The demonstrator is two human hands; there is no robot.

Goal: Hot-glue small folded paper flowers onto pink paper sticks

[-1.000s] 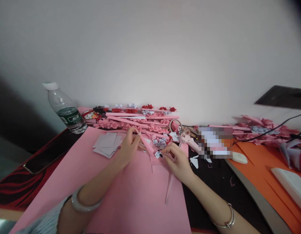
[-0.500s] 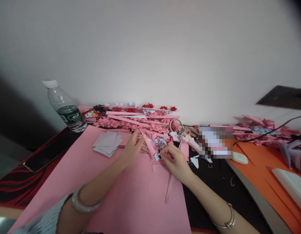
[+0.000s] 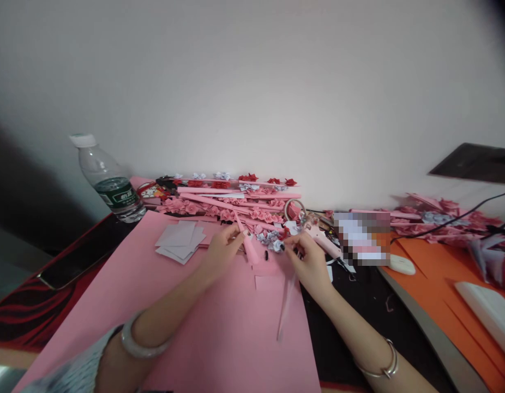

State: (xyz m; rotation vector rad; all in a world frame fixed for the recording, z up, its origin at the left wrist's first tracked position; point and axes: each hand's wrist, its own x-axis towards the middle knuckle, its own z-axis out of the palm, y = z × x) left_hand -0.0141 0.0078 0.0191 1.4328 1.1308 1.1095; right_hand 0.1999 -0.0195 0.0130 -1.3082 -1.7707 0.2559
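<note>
My left hand (image 3: pixel 220 248) is closed around a slim pink paper cone (image 3: pixel 250 250), its narrow end pointing up and away from me. To the right, my right hand (image 3: pixel 307 261) pinches a small white paper flower (image 3: pixel 278 246) between its fingertips, apart from the cone's wide end. Just behind that flower lies a cluster of white paper flowers (image 3: pixel 268 238), partly covered by my fingers. Under both hands spreads a large pink paper sheet (image 3: pixel 220 327), with a small pink paper piece (image 3: pixel 269 283) on it.
White paper squares (image 3: pixel 181 240) lie left of my hands. Pink flower stems (image 3: pixel 232 202) are piled along the wall. A tape roll (image 3: pixel 295 208) and a pink glue gun (image 3: pixel 322 238) lie at right. A water bottle (image 3: pixel 113 188) and phone (image 3: pixel 70 259) are at left.
My right hand has moved right and slightly up with the white flower, away from the cone's wide end. My left hand keeps hold of the cone, which stands a little more upright.
</note>
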